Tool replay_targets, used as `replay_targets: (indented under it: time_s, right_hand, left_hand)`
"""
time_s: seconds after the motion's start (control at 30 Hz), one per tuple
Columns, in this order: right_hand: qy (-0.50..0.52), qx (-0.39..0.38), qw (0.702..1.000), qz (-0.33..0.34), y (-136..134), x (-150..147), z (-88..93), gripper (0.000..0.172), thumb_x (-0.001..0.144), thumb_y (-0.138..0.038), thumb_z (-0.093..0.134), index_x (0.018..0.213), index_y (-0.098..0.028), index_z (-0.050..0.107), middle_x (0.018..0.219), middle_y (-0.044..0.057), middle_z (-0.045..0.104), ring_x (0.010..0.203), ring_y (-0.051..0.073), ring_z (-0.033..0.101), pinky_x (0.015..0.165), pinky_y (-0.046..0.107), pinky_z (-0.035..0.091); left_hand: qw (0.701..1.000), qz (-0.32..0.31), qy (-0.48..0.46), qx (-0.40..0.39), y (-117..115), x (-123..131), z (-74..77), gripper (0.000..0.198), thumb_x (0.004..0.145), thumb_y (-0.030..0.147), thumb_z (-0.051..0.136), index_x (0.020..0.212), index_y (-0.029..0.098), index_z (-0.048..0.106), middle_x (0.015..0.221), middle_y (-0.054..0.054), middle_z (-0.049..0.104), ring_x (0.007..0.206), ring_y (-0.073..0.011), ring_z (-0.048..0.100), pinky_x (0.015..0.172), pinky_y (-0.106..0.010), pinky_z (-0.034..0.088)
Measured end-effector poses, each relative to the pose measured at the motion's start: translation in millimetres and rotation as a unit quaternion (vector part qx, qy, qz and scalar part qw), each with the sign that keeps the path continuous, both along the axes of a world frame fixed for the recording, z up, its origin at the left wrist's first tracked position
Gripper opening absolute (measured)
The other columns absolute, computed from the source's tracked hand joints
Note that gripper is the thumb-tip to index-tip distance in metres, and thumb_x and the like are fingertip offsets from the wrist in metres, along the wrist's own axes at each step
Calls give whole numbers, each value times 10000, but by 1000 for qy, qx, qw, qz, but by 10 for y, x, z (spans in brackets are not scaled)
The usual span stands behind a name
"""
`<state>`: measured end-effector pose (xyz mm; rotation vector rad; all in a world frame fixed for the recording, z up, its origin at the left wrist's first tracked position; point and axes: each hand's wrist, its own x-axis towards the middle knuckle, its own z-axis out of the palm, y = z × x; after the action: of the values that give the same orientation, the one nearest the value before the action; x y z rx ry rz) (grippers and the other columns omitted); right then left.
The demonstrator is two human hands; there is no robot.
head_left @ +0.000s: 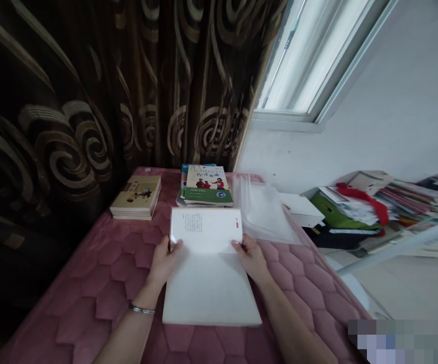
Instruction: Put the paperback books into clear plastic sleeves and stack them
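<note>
The white book [211, 290] lies between my two hands on the pink quilted cover [116, 273], its upper panel just ahead of my wrists and its broad blank panel reaching back between my forearms. My left hand [167, 255] and right hand [252, 255] are each nearly closed on a side edge of the upper panel, thumbs on its face and fingers curled behind.

I judge it light enough to lift easily, the upper panel thin and bendable, the lower part stiffer. The bright sheen near my thumbs suggests a smooth, perhaps slippery face, and its edges could crease under a hard pinch. A light hold on both side edges, as I have now, seems best.

It looks plain white, with columns of tiny print nearer my left hand and a small red mark nearer my right. The print is too small to read.
</note>
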<state>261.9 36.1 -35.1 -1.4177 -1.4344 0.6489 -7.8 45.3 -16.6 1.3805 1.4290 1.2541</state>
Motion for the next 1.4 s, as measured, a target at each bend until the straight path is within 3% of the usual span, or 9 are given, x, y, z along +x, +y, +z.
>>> replay_targets:
  time_s: [0.27,0.5,0.7,0.87,1.03,1.3,1.4]
  right_hand:
    - [68,0,997,40,0,-4,-2,322,789,-504,606,848,-187,605,763,36,659,724,208,585,660,319,463]
    - [36,-14,999,25,1,-10,17,266,814,-464,560,879,-210,606,800,21,679,742,209,599,669,323,466]
    - [35,-3,999,24,17,-15,-12,235,813,-432,558,875,-210,607,803,22,684,755,214,615,680,324,466]
    - [1,2,1000,-2,1,-25,-1,251,815,-458,551,817,-210,590,713,8,633,656,191,558,607,309,430]
    - [-19,13,1000,-9,-7,-31,21,241,821,-463,527,792,-228,571,708,1,609,657,187,538,605,307,421]
    - [-18,27,999,-18,-5,-48,57,285,792,-487,559,685,-226,520,590,-28,487,578,158,456,541,282,369]
    - [-1,22,1000,-13,-5,-52,49,276,795,-484,565,711,-223,540,618,-20,524,597,161,471,551,281,385]
  left_hand:
    - [1000,15,20,4,-15,-2,27,297,706,474,600,671,180,585,574,28,589,580,-137,517,554,-234,388]
    - [999,9,42,14,-20,7,14,278,749,455,548,711,183,587,605,15,619,601,-150,543,600,-254,407]
    - [1000,-5,24,11,4,-26,28,286,707,459,606,782,183,611,754,-34,705,707,-198,619,673,-290,454]
    - [998,19,56,10,-15,-16,53,286,725,482,579,684,200,561,643,-4,655,628,-179,585,593,-265,408]
    - [1000,15,11,20,-20,14,91,325,721,510,591,652,199,530,600,22,614,597,-149,553,559,-238,396]
    - [1000,-1,-6,13,11,-12,42,298,721,479,615,780,187,611,705,-4,676,668,-170,597,629,-262,445]
    - [999,-20,-39,2,16,-17,56,314,654,425,682,846,180,632,822,-37,723,770,-202,645,701,-290,484]
